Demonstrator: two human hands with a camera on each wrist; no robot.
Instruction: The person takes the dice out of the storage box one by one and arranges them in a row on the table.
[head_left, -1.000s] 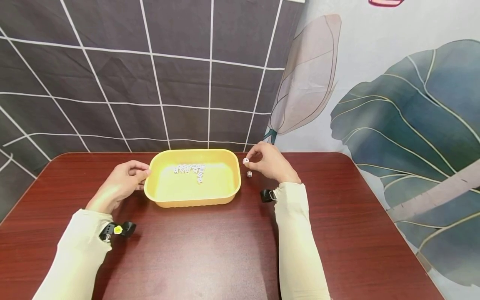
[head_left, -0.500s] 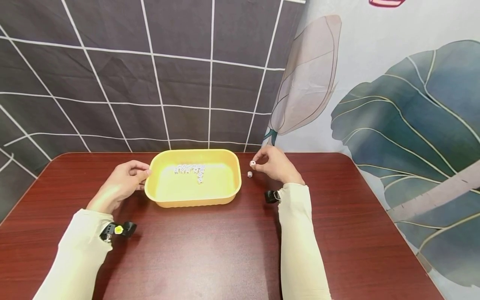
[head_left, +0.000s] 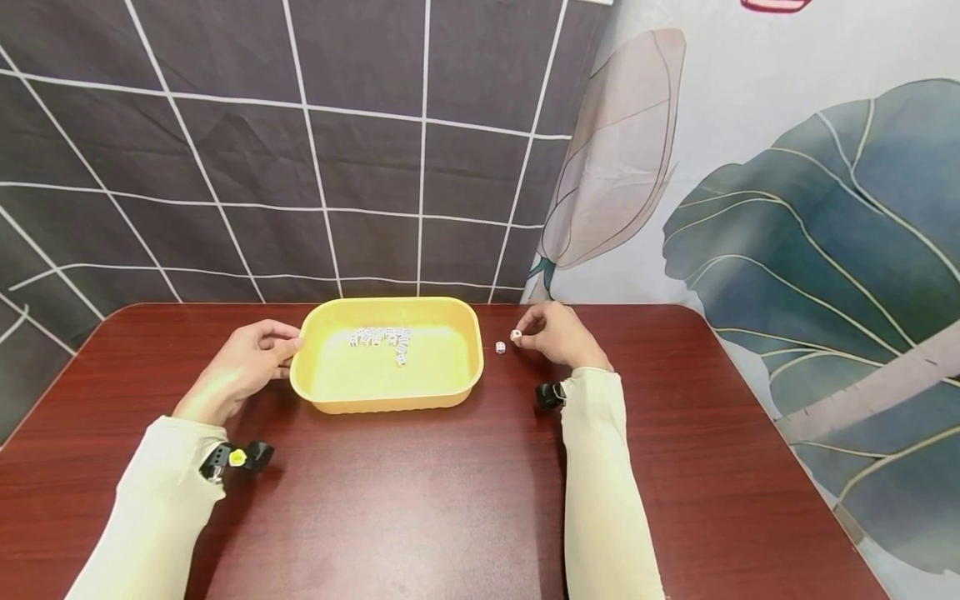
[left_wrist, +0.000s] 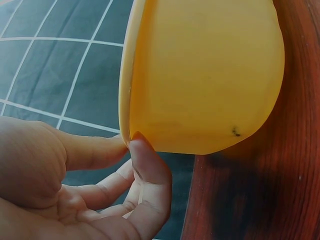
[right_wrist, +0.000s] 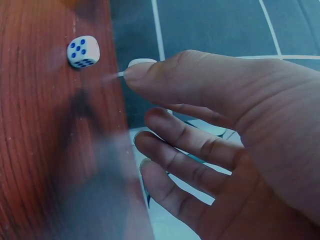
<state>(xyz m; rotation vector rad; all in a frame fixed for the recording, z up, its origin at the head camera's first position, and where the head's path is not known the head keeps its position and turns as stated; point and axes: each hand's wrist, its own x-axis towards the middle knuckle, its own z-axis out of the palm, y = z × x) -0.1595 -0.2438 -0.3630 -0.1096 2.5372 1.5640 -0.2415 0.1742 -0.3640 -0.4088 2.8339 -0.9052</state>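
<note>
A yellow plastic tub (head_left: 390,406) stands on the table, with several white dice (head_left: 378,336) inside, mostly in a row toward its back wall. My left hand (head_left: 251,364) pinches the tub's left rim, thumb and finger on either side of the tub wall (left_wrist: 205,75) in the left wrist view. To the right of the tub, my right hand (head_left: 561,335) holds one white die (head_left: 516,335) between thumb and forefinger. The thumb hides most of that die in the right wrist view. A second die (right_wrist: 83,51), with blue pips, lies on the table between the tub and my right hand.
The reddish-brown wooden table (head_left: 420,500) ends at a back edge just behind the tub. A dark grey cloth (head_left: 360,167) with white grid lines hangs behind it, and a leaf-patterned cloth (head_left: 787,250) hangs to the right.
My right hand has moved right and slightly toward me with its die, from beside the tub's rim past the die on the table. My left hand has kept its place on the rim.
</note>
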